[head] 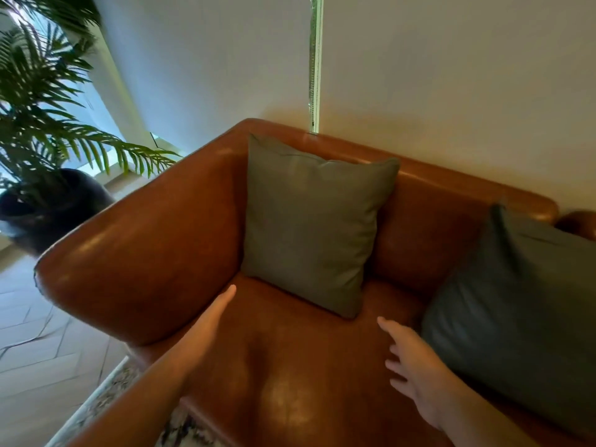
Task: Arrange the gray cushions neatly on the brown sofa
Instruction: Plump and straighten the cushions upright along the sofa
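A gray cushion [311, 221] stands upright in the corner of the brown sofa [154, 253], leaning on the backrest beside the left armrest. A second, darker gray cushion [516, 317] lies slanted on the seat to the right. My left hand [216, 314] reaches out flat over the seat, its fingertips just short of the upright cushion's lower left corner. My right hand [416, 369] hovers with spread fingers between the two cushions, close to the darker one. Neither hand holds anything.
A pale wall [451, 91] runs behind the sofa. A palm plant [42, 101] in a dark pot [54, 208] stands left of the armrest by a window. Wood floor [42, 350] and a patterned rug edge [106, 398] lie in front.
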